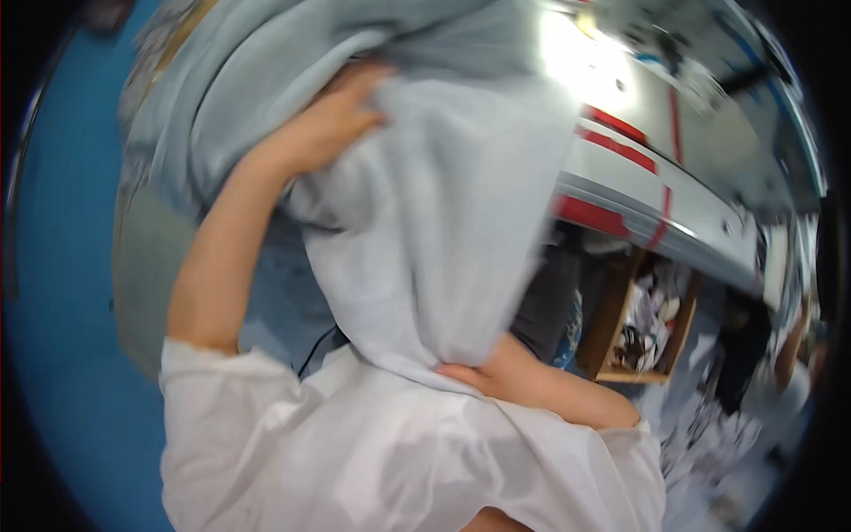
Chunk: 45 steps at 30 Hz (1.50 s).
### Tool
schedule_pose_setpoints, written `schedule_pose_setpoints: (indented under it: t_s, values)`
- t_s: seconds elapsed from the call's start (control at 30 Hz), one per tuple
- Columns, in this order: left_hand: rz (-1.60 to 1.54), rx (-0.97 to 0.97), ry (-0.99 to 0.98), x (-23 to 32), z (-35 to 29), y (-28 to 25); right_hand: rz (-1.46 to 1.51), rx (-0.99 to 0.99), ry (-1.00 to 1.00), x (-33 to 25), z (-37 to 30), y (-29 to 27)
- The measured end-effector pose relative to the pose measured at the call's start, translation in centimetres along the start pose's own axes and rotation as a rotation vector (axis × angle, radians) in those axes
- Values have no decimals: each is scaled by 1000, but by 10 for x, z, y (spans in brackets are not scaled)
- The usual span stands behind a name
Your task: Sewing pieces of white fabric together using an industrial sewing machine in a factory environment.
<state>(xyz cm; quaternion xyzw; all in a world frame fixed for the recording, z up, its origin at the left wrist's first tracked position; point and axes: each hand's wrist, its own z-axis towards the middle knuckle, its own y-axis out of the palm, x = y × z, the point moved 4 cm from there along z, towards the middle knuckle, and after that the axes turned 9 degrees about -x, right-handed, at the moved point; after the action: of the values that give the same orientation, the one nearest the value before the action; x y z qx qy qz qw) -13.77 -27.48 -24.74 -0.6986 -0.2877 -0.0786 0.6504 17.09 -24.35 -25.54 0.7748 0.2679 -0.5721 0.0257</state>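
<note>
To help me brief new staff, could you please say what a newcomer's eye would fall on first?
Probably the large, pale grey cloth filling the centre, with the left hand at its upper left and the right hand at its lower end. Next, perhaps, the bright white glare at upper right, above red strips, and the open-topped wooden box below them.

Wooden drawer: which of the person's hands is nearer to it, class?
Right. In the picture, the right hand, at the light grey fabric's lower end, lies left of the wooden drawer; the left hand is farther off, up and left.
</note>
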Motion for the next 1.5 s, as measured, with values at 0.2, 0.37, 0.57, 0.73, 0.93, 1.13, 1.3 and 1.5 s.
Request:
schedule_pose_setpoints:
  t_s: [0.2,0.37,0.57,0.73,0.93,1.13,1.3,1.5]
  values:
    - [165,447,286,103,-13,7,-287,331,14,36,11,32]
    - [-87,-25,138,161,-46,83,-248,292,-168,23,22,32]
    - [-466,-103,-200,116,-60,94,97,631,253,71,-33,-47]
    - [-887,-100,-210,119,-60,99,391,894,125,132,7,-53]
    - [-618,427,-53,123,-54,15,591,723,-52,128,22,-1]
    - [-23,173,453,205,-51,39,575,252,2,76,-50,24]
    - [144,-295,423,215,-38,121,408,473,-41,100,-49,41]
    - [67,-443,332,218,-20,147,-191,464,-97,90,-58,28]
